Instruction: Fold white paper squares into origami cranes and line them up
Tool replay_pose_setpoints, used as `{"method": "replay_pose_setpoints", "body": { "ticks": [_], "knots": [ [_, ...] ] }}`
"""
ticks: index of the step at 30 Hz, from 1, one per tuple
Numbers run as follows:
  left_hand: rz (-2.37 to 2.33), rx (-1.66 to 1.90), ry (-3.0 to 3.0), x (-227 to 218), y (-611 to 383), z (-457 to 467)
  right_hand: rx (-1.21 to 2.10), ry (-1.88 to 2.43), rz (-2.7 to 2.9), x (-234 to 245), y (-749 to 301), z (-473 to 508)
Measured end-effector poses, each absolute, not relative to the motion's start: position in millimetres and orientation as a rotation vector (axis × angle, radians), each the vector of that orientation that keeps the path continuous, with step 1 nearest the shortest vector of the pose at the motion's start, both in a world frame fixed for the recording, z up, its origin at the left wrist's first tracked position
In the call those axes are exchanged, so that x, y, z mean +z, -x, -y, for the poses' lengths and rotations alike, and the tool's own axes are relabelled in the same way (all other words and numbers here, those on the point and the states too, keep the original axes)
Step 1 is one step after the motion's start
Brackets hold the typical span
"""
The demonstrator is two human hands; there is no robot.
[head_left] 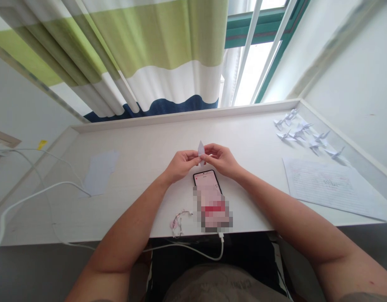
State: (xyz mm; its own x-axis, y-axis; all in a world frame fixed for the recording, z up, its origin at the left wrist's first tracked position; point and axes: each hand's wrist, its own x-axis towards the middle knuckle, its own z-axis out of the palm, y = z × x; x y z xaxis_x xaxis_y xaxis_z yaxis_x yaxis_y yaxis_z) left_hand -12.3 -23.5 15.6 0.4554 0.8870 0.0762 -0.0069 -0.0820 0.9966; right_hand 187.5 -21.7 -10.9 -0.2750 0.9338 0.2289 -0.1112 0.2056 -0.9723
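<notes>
A small folded piece of white paper is pinched between both my hands above the white desk. My left hand grips its lower left side with closed fingers. My right hand pinches its right side. Just below the hands a phone lies on the desk with its screen lit. Its lower part is blurred out.
Several folded white paper cranes lie at the far right. A written sheet lies near the right edge, and blank paper on the left. A small bracelet sits at the front edge. White cables run on the left. A striped curtain hangs behind.
</notes>
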Motion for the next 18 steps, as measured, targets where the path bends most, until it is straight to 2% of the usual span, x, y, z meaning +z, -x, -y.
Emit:
{"method": "replay_pose_setpoints", "body": {
  "ticks": [11,18],
  "knots": [
    [-0.826,0.909,-1.444,11.1,10.4,21.5,1.143,0.844,1.514,-3.9,-188.0,25.4],
    [-0.844,0.968,-1.426,8.3,12.5,20.1,1.226,0.857,1.385,-2.0,-188.6,27.7]
  ]
}}
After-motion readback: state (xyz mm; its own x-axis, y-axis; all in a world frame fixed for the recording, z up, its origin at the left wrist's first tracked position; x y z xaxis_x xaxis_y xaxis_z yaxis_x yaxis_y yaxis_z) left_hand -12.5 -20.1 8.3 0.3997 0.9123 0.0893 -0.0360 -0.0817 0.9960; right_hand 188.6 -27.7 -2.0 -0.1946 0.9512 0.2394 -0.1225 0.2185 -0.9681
